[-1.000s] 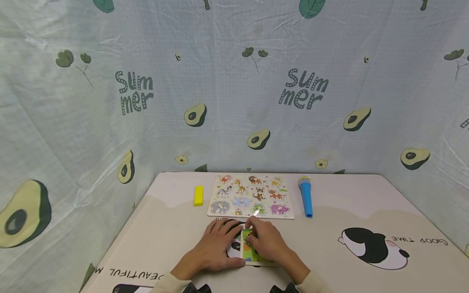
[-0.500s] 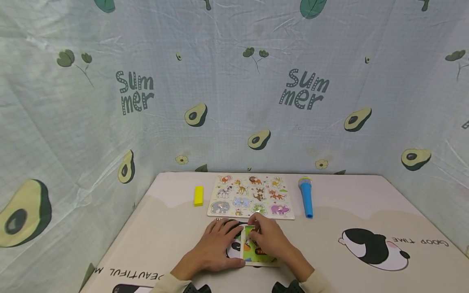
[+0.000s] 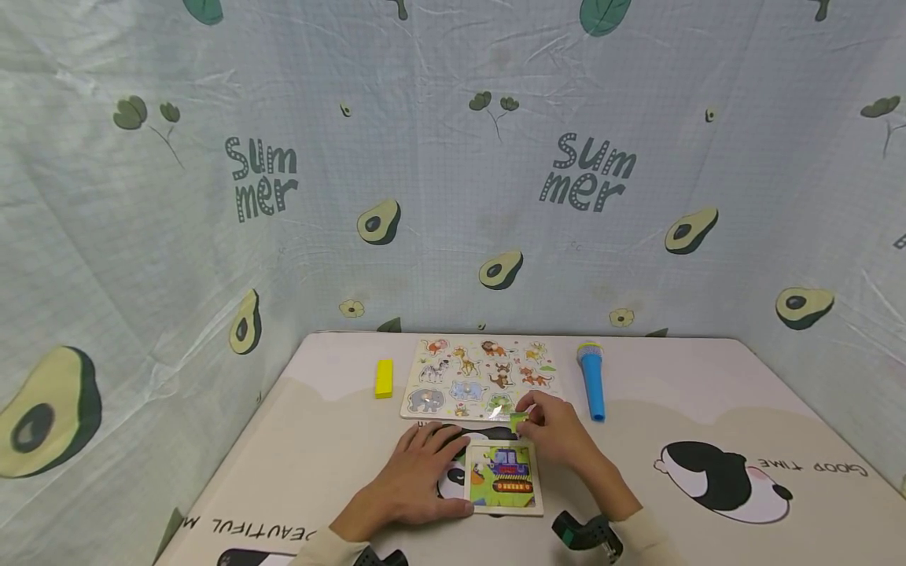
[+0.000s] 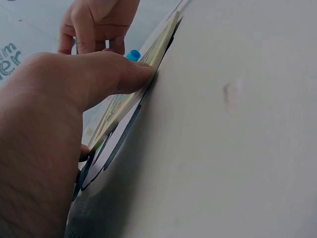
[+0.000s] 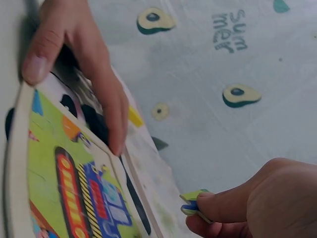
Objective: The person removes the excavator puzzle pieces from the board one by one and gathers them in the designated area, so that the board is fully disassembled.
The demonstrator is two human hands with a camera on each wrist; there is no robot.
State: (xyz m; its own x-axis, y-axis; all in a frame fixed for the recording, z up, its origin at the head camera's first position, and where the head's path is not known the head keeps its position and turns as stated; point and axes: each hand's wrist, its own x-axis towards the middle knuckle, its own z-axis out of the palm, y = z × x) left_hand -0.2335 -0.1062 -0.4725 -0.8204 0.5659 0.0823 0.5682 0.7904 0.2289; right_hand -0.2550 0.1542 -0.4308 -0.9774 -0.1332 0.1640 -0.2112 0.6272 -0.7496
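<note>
A small square jigsaw puzzle (image 3: pixel 504 478) with a digger-like vehicle picture lies in a pale wooden frame on the table. My left hand (image 3: pixel 419 478) rests at its left side, fingers spread and fairly straight. The thumb touches the near left corner and the index finger the far left corner, as the right wrist view also shows. Bare pale wood shows inside the frame near that far corner. Just beyond the frame's far right corner, my right hand (image 3: pixel 561 434) pinches a green puzzle piece (image 3: pixel 518 422). In the right wrist view the puzzle piece (image 5: pixel 194 202) also shows blue.
An animal peg puzzle board (image 3: pixel 484 377) lies behind the small puzzle, partly covered by the right hand. A yellow block (image 3: pixel 384 379) is to its left, a blue toy microphone (image 3: pixel 593 385) to its right. Printed fabric (image 3: pixel 439 196) walls the table's back and sides.
My right hand has lifted off the small puzzle and moved right and away, carrying a green piece. More of the picture is uncovered. The left hand has stayed in place.
</note>
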